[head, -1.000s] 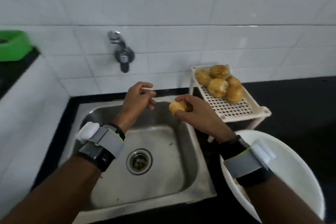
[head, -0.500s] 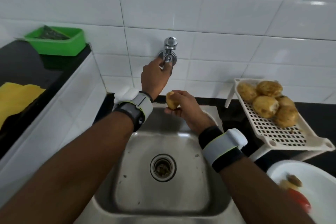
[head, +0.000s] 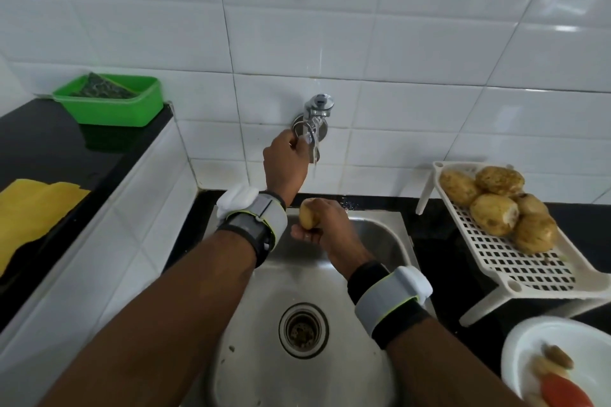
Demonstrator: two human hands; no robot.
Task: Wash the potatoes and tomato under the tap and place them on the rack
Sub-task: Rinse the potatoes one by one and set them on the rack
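My left hand (head: 287, 160) grips the handle of the chrome wall tap (head: 315, 116), and a thin stream of water falls from the spout. Below it, my right hand (head: 325, 225) holds a small yellow potato (head: 306, 215) over the steel sink (head: 393, 241). Several washed potatoes (head: 494, 213) lie piled on the white perforated rack (head: 529, 264) at the right. A red tomato (head: 568, 395) and a few small potatoes sit blurred in the white bowl (head: 529, 337) at the bottom right.
A green plastic tub (head: 112, 106) stands on the raised black counter at the left, with a yellow cloth (head: 33, 211) in front of it. The sink drain (head: 303, 329) is open. Black countertop surrounds the rack and bowl. White tiles cover the wall.
My left hand rose from beside the potato to the tap and took hold of its handle; water now runs. My right hand kept the potato and brought it under the spout.
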